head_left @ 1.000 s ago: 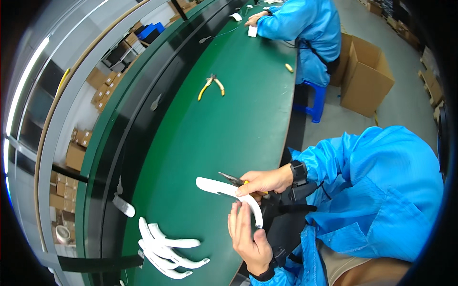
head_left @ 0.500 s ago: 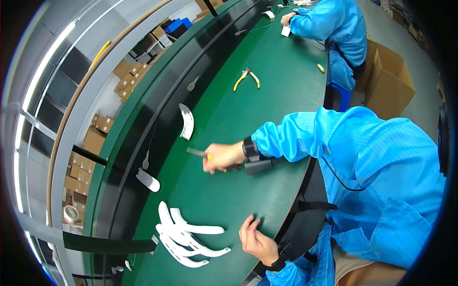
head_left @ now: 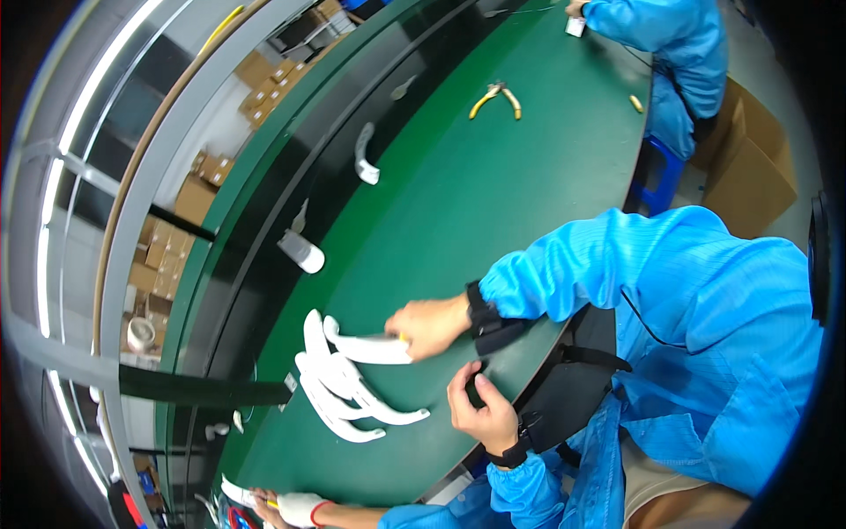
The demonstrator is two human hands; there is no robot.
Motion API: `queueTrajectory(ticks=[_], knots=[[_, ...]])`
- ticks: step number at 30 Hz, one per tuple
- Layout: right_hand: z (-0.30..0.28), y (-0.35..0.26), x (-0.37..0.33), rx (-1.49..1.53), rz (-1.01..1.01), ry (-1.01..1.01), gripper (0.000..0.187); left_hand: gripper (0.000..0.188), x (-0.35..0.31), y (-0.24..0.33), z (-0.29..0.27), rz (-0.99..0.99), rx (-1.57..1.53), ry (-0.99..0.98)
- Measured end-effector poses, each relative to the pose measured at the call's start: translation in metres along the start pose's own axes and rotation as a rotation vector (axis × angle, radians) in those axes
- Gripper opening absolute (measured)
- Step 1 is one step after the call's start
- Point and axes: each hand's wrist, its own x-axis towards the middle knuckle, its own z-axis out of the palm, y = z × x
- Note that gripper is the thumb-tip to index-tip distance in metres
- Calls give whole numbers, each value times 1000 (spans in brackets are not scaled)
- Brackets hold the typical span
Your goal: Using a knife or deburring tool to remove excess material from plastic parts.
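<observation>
My right hand (head_left: pixel 434 327) is closed at the right end of a white curved plastic piece (head_left: pixel 366 346), the uppermost of a small pile. Something small and yellow shows at its fingers, probably part of a hand tool, mostly hidden by the hand. Below and to the left of that hand lie several more white curved pieces (head_left: pixel 339 398), overlapping on the green table (head_left: pixel 493 220). My left hand (head_left: pixel 485 413) hovers near the table's edge, palm turned up, fingers bent but apart, and it appears to hold nothing.
Yellow-handled pliers (head_left: pixel 496 101) lie farther along the table. A white-ended part (head_left: pixel 303 253) and a curved piece (head_left: pixel 367 163) rest by the dark rail. At lower left, a co-worker's gloved hand (head_left: pixel 302 509) holds a white piece. Another co-worker (head_left: pixel 656 35) works at top right.
My right hand has come down and toward me, from above the table to the pile's uppermost piece. My view has shifted, and a co-worker's gloved hand has entered at lower left.
</observation>
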Motion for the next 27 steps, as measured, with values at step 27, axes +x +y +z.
queueTrajectory(ticks=[27], knots=[[-93,1,-124,148,-206,-336,30,89,-65,23,9,-755,-1308,-729]])
